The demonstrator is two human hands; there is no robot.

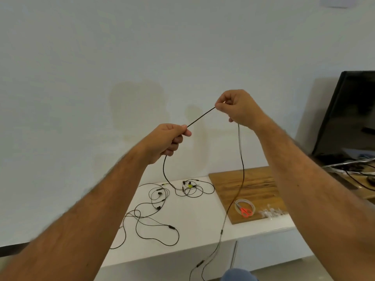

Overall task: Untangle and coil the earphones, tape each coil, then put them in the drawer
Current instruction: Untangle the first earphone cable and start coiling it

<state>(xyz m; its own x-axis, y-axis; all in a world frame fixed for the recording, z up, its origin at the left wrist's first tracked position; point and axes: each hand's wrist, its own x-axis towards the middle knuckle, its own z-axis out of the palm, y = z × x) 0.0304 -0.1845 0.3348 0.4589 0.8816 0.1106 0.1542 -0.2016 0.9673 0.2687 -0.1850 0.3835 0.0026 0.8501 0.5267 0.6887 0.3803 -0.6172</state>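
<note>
In front of a pale wall, above a white counter, a black earphone cable is held taut between two raised hands. The left hand is curled round the cable with thumb and fingers pinching it; the right hand pinches the other end of the taut span between thumb and forefinger, the remaining fingers folded.

From the left hand, one length drops to the counter. From the right hand, a second length hangs past the counter edge, crossing a wooden board in view, with an inline piece on it.

On the counter:
- Tangled earphones, black, loose loops; two heaps are seen, though the number of sets cannot be told.
- One yellow-green tag in the farther heap.
- One wooden board, at the right of the tangle.
- One clear tape roll on the board.
- One pair of scissors, orange-handled, lying within and over the roll.
- Clear tape pieces at the board's near edge, just beside the roll; count not discernible.

At the far right, one dark monitor is set, with cables under it.
</note>
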